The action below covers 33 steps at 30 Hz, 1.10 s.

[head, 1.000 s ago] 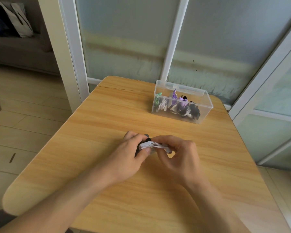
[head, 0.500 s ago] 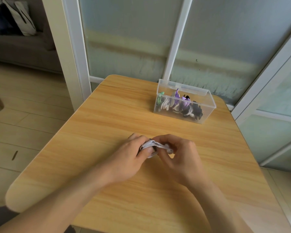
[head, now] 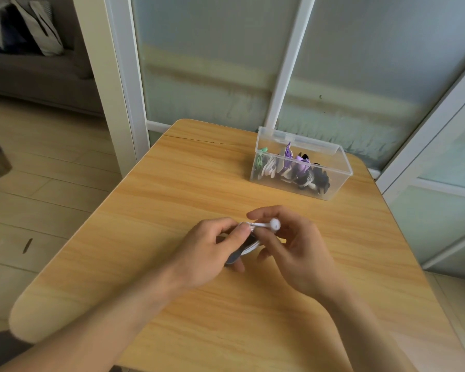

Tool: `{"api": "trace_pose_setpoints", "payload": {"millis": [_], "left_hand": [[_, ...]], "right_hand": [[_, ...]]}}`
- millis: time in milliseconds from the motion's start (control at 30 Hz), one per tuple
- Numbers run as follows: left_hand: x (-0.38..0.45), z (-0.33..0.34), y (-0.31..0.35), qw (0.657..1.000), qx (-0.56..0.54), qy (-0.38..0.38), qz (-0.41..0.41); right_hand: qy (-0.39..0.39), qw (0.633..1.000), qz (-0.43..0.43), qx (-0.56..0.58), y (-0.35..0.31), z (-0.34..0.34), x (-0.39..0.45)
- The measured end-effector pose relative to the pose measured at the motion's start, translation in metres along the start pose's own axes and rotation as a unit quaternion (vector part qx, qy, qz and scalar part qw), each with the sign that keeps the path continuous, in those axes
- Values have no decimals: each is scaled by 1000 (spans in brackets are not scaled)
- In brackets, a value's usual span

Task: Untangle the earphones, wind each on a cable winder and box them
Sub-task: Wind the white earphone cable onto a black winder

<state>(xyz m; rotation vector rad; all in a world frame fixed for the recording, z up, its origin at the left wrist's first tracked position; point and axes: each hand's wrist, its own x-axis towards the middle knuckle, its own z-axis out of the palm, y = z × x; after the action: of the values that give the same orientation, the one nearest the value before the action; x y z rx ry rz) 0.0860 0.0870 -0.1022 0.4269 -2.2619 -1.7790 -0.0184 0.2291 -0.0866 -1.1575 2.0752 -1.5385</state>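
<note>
Both hands meet mid-counter (head: 156, 264): the left hand (head: 210, 251) grips a dark cable winder (head: 240, 252) wrapped in white cord, while the right hand (head: 298, 253) pinches a white earbud (head: 275, 224) sticking out of it. Clear box (head: 333, 181) of wound earphones sits far right.

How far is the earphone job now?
Done: several wound earphones lie in the clear box. In hand: the left hand grips a cable winder wrapped with white cable, and the right hand holds the white earbud. Left: tuck in the earbud, then box it.
</note>
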Motion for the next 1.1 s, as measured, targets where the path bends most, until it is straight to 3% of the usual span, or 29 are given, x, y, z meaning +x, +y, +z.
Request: {"api": "trace_pose_setpoints", "payload": {"millis": [200,333,467,567,700,900,1100], "left_hand": [[3,-5,5,987,-131,-62,-67],[0,2,4,991,-84,-73,-69],[-1,6,2,995,-68,-40,-57],[0,7,-1,998,-39,-29,-28],[1,9,-4,998,-60,-17,-11],[1,9,-7,997,-62,38,26],[0,15,-7,993,-88,76,9]], "right_hand": [[1,998,-39,-57,1,-3,-7],[16,988,-82,-131,-4,3,-14],[89,988,-63,-113,-3,17,-15],[80,997,12,-9,-2,12,-9],[65,996,27,63,-4,10,-9],[98,986,-74,-113,-2,14,-10],[50,992,-63,-94,-2,9,-8]]}}
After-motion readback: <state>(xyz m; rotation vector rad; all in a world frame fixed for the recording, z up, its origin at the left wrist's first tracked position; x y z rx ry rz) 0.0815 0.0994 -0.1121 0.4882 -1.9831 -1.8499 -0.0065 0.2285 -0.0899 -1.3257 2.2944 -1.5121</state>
